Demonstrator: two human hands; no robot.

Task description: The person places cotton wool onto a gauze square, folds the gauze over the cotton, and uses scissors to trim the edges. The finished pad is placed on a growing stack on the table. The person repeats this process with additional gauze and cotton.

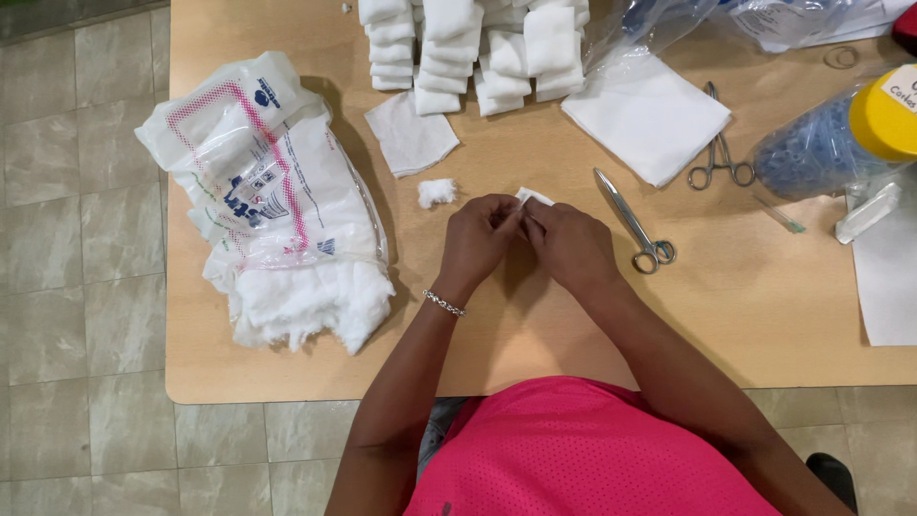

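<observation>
My left hand (480, 237) and my right hand (570, 245) meet at the middle of the wooden table (755, 306). Together they pinch a small white gauze piece (533, 197) whose corner sticks out above the fingers; most of it is hidden. A small tuft of cotton (437, 192) lies just left of my left hand. A single gauze square (411, 134) lies beyond the tuft. Rows of folded gauze pads (478, 48) are stacked at the far edge.
An open plastic bag of cotton wool (267, 201) lies at the left. Two pairs of scissors (635, 225) (718, 153) lie to the right, beside a stack of flat gauze sheets (647, 115). A yellow-lidded jar (841, 139) lies on its side at the far right, near a sheet of paper (884, 277).
</observation>
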